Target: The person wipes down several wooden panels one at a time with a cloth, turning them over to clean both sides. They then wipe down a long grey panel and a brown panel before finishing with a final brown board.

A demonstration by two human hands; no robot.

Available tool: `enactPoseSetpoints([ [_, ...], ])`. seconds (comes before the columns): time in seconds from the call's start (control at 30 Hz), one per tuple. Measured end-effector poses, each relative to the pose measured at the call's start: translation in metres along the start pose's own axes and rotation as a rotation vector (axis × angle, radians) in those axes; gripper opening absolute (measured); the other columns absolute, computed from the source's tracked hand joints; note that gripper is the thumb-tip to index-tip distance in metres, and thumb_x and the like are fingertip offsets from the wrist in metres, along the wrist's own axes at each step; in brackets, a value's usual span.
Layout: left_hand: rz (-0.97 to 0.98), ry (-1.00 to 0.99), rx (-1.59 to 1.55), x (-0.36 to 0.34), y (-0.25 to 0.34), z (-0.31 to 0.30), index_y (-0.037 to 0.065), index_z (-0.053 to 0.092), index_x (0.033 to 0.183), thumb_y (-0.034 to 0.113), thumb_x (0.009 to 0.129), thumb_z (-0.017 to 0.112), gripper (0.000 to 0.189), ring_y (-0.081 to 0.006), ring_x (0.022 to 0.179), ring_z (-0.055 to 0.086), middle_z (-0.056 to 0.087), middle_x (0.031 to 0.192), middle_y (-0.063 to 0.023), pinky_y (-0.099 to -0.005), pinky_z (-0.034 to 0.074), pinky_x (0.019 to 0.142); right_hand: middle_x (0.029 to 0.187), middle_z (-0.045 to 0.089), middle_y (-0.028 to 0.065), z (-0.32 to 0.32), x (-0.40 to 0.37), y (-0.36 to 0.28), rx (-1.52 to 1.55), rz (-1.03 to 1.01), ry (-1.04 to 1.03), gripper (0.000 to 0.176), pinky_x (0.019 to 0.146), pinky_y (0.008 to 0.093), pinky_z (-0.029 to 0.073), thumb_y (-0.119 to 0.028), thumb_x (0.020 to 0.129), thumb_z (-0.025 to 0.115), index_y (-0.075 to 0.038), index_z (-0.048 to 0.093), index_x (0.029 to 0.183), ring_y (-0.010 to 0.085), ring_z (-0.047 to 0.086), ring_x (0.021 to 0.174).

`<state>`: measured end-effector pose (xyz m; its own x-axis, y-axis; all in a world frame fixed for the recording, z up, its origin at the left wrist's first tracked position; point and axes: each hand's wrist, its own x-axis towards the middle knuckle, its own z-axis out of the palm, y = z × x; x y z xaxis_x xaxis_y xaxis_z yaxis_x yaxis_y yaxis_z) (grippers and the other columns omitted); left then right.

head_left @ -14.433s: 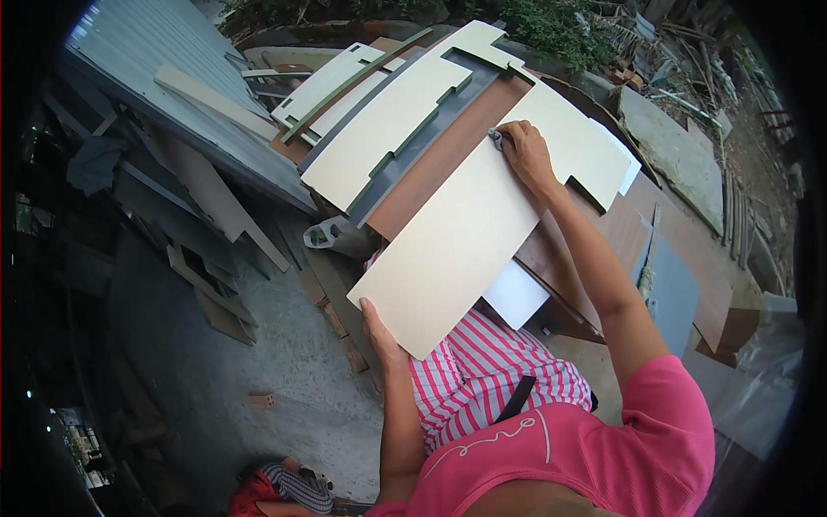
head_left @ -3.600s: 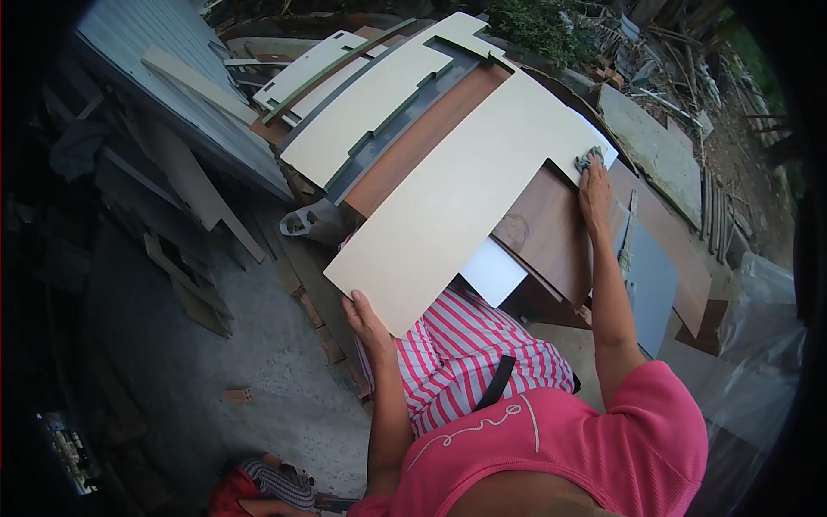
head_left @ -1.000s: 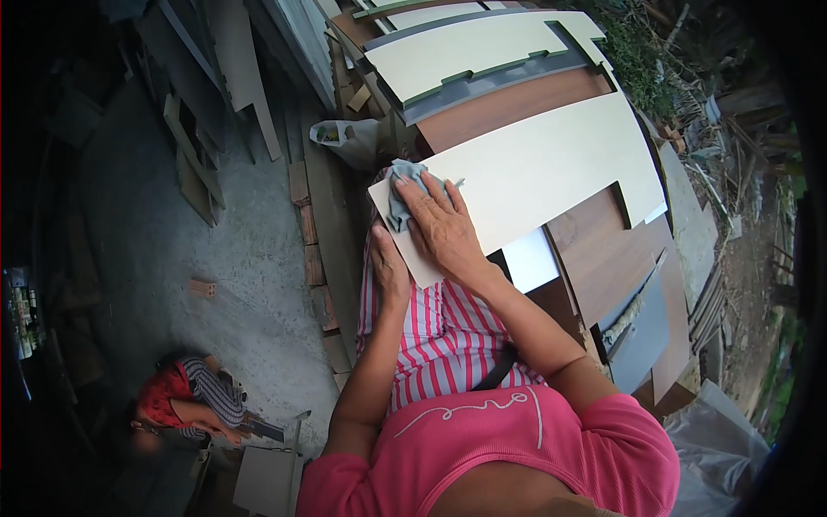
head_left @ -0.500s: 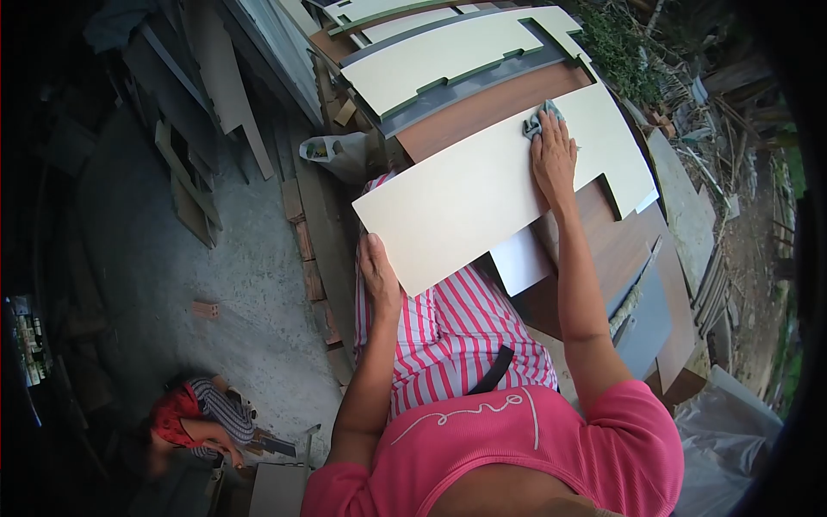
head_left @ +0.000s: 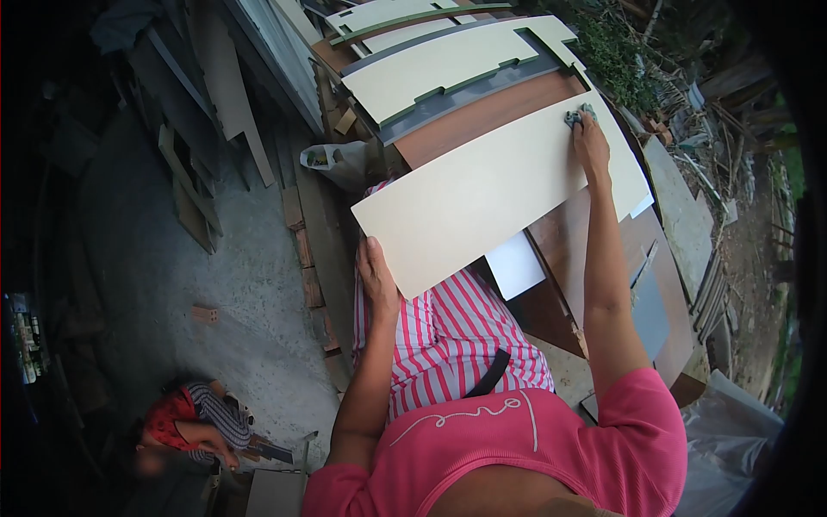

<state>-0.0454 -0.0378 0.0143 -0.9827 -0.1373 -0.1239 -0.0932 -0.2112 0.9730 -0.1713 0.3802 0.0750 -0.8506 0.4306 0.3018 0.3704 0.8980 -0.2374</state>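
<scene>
A long cream board (head_left: pixel 474 197) lies slanted across my lap and over other panels. My left hand (head_left: pixel 377 271) holds its near left end, fingers along the edge. Towards the board's far right part, my right hand (head_left: pixel 591 145) presses a bunched grey-green cloth (head_left: pixel 581 116) on the surface, with the arm stretched out. Just beyond the board are a brown panel (head_left: pixel 491 116) and another cream board with notched edges (head_left: pixel 448 69). A white piece (head_left: pixel 515 265) shows under the near edge.
A white bag (head_left: pixel 338 164) stands beyond the board's left end. Bricks (head_left: pixel 308 284) line the concrete floor's edge. Another person (head_left: pixel 194 424) crouches at the lower left. Panels (head_left: pixel 207 77) lean at the upper left; plastic sheeting (head_left: pixel 724 439) is at the lower right.
My right hand and the cloth have moved right along the board, away from my left hand. My left hand stays at the board's end.
</scene>
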Motion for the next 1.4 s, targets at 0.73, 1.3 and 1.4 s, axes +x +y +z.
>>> enactPoseSetpoints([
  [0.73,0.015,0.086,-0.072,-0.005,0.009,0.008,-0.005,0.05,0.113,0.042,0.097,0.037,0.051,-0.0208,0.092,0.054,0.056,0.102,-0.0144,-0.0326,0.043,0.081,0.093,0.05,0.0075,-0.051,-0.243,-0.207,0.574,-0.682,-0.36,0.028,0.078,0.0359,0.038,-0.016,0.07,0.072,-0.01,0.057,0.092,0.0234,0.052,0.09],
  [1.3,-0.038,0.021,0.004,-0.002,0.003,0.001,-0.001,0.041,0.127,0.048,0.096,0.037,0.059,-0.0192,0.105,0.055,0.054,0.116,-0.0131,-0.03,0.046,0.085,0.095,0.059,0.0147,-0.024,-0.055,0.023,-0.1,0.023,0.097,0.028,0.072,0.0461,0.047,-0.03,0.085,0.056,-0.008,0.056,0.104,0.0329,0.06,0.089],
  [1.4,-0.032,0.014,0.004,-0.002,0.005,0.001,-0.002,0.041,0.128,0.048,0.096,0.037,0.059,-0.0189,0.105,0.055,0.053,0.116,-0.0131,-0.0298,0.045,0.086,0.102,0.058,0.0177,-0.025,-0.04,0.073,-0.098,0.224,0.099,0.032,0.078,0.0479,0.046,-0.031,0.086,0.054,-0.007,0.055,0.107,0.0351,0.058,0.096],
])
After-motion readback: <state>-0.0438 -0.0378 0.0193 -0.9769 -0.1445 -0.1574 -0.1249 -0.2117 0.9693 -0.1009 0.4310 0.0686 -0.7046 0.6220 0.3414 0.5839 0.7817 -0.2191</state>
